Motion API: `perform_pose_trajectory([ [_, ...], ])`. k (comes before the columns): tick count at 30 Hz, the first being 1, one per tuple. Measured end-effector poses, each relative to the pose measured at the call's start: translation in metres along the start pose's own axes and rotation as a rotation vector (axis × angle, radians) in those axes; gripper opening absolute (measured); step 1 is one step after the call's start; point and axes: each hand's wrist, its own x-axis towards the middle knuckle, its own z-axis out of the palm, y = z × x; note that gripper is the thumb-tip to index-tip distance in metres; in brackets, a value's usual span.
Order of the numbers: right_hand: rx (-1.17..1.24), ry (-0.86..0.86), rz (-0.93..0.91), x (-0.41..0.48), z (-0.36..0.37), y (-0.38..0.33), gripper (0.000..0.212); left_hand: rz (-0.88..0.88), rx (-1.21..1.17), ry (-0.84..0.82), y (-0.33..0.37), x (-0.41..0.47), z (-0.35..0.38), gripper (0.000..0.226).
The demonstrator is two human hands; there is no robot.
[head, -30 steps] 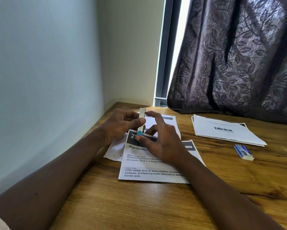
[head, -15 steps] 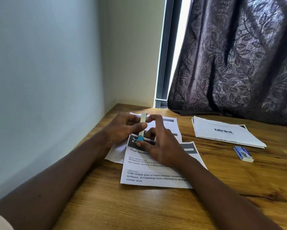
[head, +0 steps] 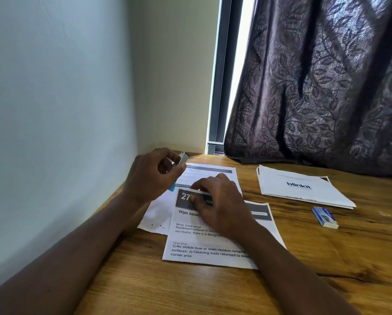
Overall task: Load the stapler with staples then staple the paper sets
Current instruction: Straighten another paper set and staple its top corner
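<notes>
My left hand [head: 152, 178] is closed around a small stapler [head: 183, 158], which it holds tilted above the papers. The stapler's silver end sticks out at the top and a blue end shows below my palm. My right hand [head: 220, 205] rests on the nearest paper set [head: 204, 248], a printed sheet with a dark header. Its fingertips pinch a thin grey strip [head: 200, 196] at the header that looks like a staple strip. Another printed paper set [head: 211, 173] lies partly under the first one. A small blue and white staple box [head: 325, 217] lies to the right.
A stack of white sheets marked "blinkit" [head: 299, 187] lies at the back right of the wooden table [head: 326, 269]. A pale wall runs along the table's left edge. A dark patterned curtain [head: 315, 87] hangs at the back.
Both hands were together on the upright stapler. Now my left hand has carried the stapler up and to the left, and my right hand has dropped onto the paper header.
</notes>
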Motion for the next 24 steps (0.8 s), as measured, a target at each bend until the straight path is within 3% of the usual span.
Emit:
perform_pose_trajectory([
  [3, -0.010, 0.007, -0.011, 0.000, 0.000, 0.002, 0.014, 0.029, 0.116, -0.066, -0.001, -0.001, -0.007, 0.034],
  [7, -0.020, 0.055, 0.006, 0.002, -0.005, 0.005, 0.012, 0.043, 0.204, -0.277, 0.000, -0.003, -0.006, 0.022],
  [10, -0.001, 0.118, 0.027, 0.003, -0.008, 0.008, 0.013, 0.032, 0.256, -0.413, 0.001, -0.001, -0.002, 0.037],
  [14, -0.001, 0.163, 0.047, 0.002, -0.010, 0.012, 0.013, 0.015, 0.277, -0.401, 0.005, -0.003, -0.002, 0.043],
  [17, 0.010, 0.204, 0.048, 0.003, -0.011, 0.015, 0.010, -0.006, 0.070, -0.248, 0.019, -0.004, -0.008, 0.056],
  [19, 0.025, 0.231, 0.042, 0.004, -0.013, 0.014, 0.009, -0.019, -0.165, -0.324, 0.031, -0.007, -0.014, 0.058],
  [22, 0.043, 0.287, 0.044, 0.002, -0.023, 0.010, 0.012, 0.011, -0.305, -0.511, 0.043, -0.017, -0.011, 0.033],
  [24, -0.038, 0.348, 0.031, -0.003, -0.034, 0.009, 0.022, 0.031, -0.335, -0.487, 0.048, -0.021, -0.005, 0.021],
])
